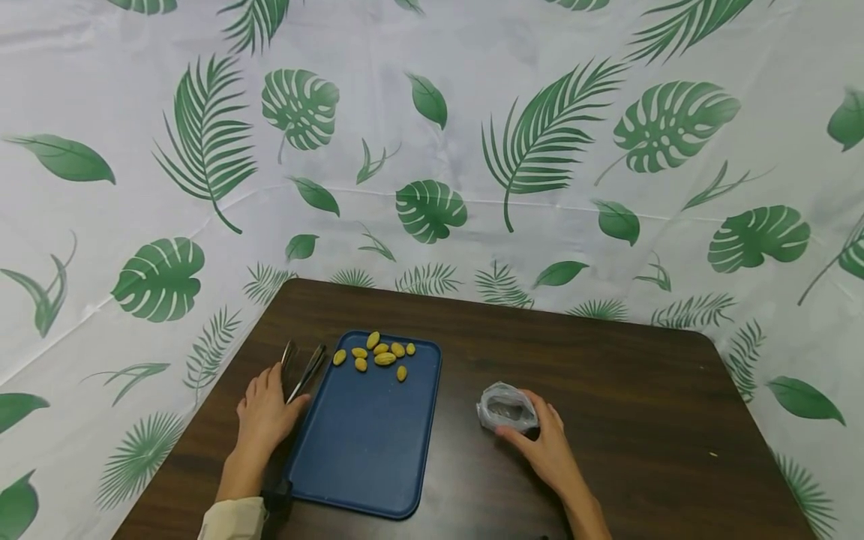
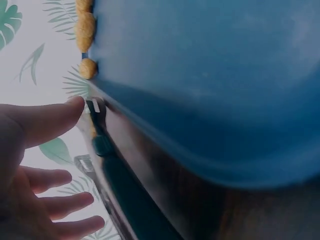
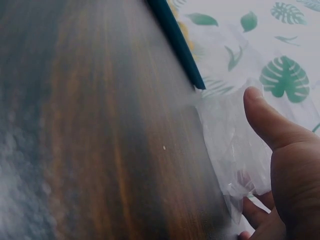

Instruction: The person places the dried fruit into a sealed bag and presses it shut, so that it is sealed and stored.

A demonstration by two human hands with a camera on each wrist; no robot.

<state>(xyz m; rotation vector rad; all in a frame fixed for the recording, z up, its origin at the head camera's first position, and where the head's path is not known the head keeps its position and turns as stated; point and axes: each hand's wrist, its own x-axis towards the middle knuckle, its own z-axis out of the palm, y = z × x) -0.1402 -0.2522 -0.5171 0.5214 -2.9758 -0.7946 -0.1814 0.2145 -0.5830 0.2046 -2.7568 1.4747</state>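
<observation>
My left hand (image 1: pixel 263 416) lies beside a pair of metal tongs (image 1: pixel 309 371), left of a blue tray (image 1: pixel 367 450). The left wrist view shows its fingers spread and fairly straight, the thumb tip close to the tongs; whether they touch is unclear. Several small yellow oval pieces (image 1: pixel 385 359), like nuts in shells, lie at the tray's far end. Right of the tray, a clear plastic bag (image 1: pixel 490 420) stands upright with its mouth open. My right hand (image 1: pixel 550 450) holds the bag's right side, thumb at the near side and fingers behind. The bag's contents cannot be made out.
The dark wooden table (image 1: pixel 641 420) extends far to the right of the bag. A tiny pale crumb (image 1: pixel 713 454) lies on it there. Behind the table hangs a white cloth (image 1: pixel 378 247) printed with green leaves.
</observation>
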